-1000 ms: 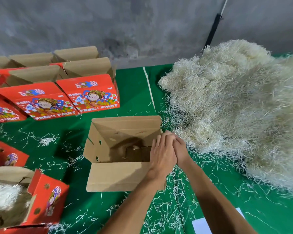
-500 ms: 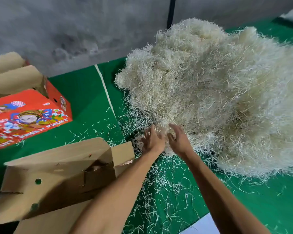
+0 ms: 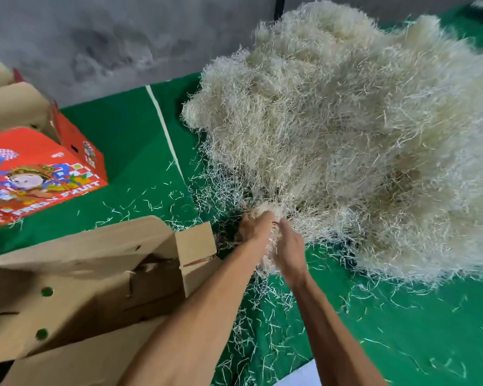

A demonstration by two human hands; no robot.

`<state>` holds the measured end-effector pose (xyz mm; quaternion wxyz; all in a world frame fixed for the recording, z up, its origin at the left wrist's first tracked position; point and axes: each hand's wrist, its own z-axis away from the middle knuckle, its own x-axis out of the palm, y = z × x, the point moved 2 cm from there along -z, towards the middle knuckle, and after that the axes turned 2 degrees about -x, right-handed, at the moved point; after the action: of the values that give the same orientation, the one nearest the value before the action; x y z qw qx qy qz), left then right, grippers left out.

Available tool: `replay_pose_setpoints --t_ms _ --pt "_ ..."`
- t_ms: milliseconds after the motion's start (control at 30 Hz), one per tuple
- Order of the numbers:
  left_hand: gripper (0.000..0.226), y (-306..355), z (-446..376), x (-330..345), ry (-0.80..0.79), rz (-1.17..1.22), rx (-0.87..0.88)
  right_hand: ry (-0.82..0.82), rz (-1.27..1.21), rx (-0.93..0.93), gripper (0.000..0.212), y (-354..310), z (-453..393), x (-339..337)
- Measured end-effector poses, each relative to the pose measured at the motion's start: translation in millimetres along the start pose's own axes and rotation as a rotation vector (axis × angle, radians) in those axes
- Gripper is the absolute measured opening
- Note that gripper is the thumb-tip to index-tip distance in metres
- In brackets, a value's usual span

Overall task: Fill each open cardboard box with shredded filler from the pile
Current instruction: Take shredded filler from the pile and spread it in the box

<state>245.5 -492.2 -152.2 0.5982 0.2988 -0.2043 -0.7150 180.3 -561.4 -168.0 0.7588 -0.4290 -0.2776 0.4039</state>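
Both hands, left hand [image 3: 255, 225] and right hand [image 3: 289, 250], clutch filler clump [image 3: 267, 263] | pile [image 3: 346, 129] edge | open box [image 3: 101, 274] just left

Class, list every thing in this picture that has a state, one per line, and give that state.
Left hand: gripping a clump of filler.
Right hand: gripping the same clump.
Clump of filler: held between both hands at the pile's near edge.
Filler pile: heaped high, loose.
Plain cardboard box: open, flaps up, no filler visible inside.
Red printed box: flaps open.

Pile [image 3: 346, 135] blocks right, box flap [image 3: 195, 246] left (perhaps touching forearm)
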Motion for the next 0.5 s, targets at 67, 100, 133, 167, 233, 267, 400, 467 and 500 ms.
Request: replay_pose_setpoints --t_ms 67,100,133,167,233,267,400,467,500 --pt "0.083 8.1 25.9 -8.2 -0.020 0.203 -0.068 0.065 -0.065 -0.026 0.060 -12.6 14.1 -5.7" --pt "0.076 12.7 39.7 -14.4 -0.024 0.300 -0.065 0.088 -0.084 -0.071 0.054 -22.5 22.7 -8.0" --pt "0.064 18.6 53.6 -21.1 -0.035 0.390 -0.031 0.110 -0.083 -0.129 0.049 -33.4 31.9 -9.2" --pt "0.052 25.5 68.5 -28.4 -0.056 0.460 0.012 0.128 -0.075 -0.176 0.046 -43.7 41.5 -9.7" --pt "0.051 38.2 96.5 -40.5 -0.171 0.545 0.051 0.140 -0.040 -0.223 0.049 -60.3 61.1 -9.6" --pt "0.058 44.0 112.6 -46.3 -0.253 0.561 0.046 0.126 -0.025 -0.229 0.053 -68.3 71.1 -8.0" --pt "0.071 48.0 166.5 -79.8 -0.304 0.331 0.015 -0.023 -0.084 -0.269 0.071 -102.0 106.4 4.3" --pt "0.054 32.7 184.7 -107.4 -0.279 0.425 -0.060 -0.069 -0.157 -0.255 0.073 -118.7 120.6 9.4" --pt "0.049 21.8 183.0 -115.9 -0.221 0.420 -0.083 -0.059 -0.150 -0.246 0.072 -127.1 125.4 11.3"
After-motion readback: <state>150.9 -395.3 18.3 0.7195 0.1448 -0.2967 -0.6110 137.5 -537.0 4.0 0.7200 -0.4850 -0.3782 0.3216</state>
